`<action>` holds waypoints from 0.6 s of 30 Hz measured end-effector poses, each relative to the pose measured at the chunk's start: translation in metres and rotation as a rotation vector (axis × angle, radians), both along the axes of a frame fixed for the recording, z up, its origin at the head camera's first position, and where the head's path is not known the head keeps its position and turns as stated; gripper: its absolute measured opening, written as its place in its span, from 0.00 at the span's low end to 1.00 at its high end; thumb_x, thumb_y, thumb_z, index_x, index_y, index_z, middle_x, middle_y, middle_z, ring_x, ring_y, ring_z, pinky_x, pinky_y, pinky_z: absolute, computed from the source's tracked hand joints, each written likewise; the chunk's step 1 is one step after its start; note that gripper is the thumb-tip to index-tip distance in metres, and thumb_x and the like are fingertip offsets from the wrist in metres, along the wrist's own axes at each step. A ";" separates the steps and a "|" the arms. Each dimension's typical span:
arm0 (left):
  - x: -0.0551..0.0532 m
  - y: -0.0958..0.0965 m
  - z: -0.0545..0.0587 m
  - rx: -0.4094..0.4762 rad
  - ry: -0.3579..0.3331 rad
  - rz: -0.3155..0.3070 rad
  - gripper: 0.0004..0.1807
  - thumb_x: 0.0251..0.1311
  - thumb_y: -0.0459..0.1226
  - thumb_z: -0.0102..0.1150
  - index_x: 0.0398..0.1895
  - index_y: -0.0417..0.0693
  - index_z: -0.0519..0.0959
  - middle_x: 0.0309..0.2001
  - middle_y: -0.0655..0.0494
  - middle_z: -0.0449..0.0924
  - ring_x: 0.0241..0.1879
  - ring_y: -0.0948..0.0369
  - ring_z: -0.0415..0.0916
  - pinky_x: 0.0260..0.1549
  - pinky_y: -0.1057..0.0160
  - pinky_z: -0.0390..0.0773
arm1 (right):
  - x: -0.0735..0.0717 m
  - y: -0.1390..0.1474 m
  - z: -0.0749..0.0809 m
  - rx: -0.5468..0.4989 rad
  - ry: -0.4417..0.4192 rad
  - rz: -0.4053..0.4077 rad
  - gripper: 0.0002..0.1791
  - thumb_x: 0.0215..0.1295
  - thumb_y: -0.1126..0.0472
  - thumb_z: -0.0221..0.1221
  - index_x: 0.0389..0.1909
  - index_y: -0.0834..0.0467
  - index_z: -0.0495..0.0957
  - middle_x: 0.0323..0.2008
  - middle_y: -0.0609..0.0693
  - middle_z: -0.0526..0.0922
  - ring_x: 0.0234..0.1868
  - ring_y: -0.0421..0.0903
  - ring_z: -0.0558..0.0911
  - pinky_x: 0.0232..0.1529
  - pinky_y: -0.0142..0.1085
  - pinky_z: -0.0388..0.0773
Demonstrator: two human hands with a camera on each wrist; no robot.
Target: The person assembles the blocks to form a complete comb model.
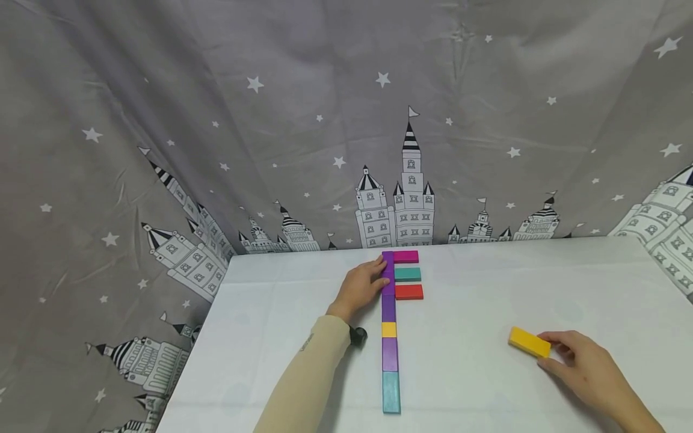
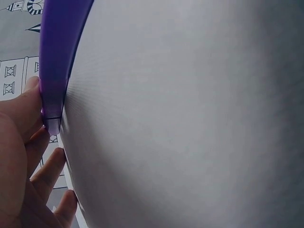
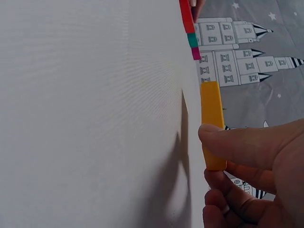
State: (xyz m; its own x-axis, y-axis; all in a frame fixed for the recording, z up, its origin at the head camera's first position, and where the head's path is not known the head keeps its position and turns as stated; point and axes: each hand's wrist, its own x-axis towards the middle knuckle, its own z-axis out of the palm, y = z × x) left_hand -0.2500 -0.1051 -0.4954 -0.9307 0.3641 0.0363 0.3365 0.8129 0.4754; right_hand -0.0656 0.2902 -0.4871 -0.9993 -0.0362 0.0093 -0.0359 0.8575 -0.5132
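Note:
My right hand (image 1: 587, 370) pinches a yellow block (image 1: 529, 342) by its near end between thumb and fingers. In the right wrist view the yellow block (image 3: 213, 111) is held raised, its shadow on the table. On the left, my left hand (image 1: 358, 285) touches the far purple part (image 1: 388, 287) of a long row of blocks with its thumb and a fingertip. The left wrist view shows the purple row (image 2: 61, 47) close up, the other fingers (image 2: 50, 173) spread beside its end. Three blocks lie right of the row: magenta (image 1: 406, 257), teal (image 1: 408, 275), red (image 1: 408, 292).
Toward me the row continues with a dark purple block (image 1: 388, 308), a short yellow one (image 1: 388, 329), a lighter purple one (image 1: 390, 353) and a light teal one (image 1: 391, 391). A white cloth covers the table (image 1: 460, 361). Grey castle-print curtains (image 1: 303, 120) hang behind and at the left.

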 end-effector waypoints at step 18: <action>-0.001 0.000 -0.001 0.002 0.014 -0.019 0.30 0.70 0.46 0.59 0.72 0.48 0.69 0.74 0.58 0.63 0.73 0.53 0.62 0.74 0.53 0.59 | -0.016 -0.035 0.007 -0.079 0.113 0.061 0.22 0.52 0.63 0.75 0.50 0.60 0.84 0.46 0.57 0.84 0.41 0.52 0.81 0.38 0.46 0.84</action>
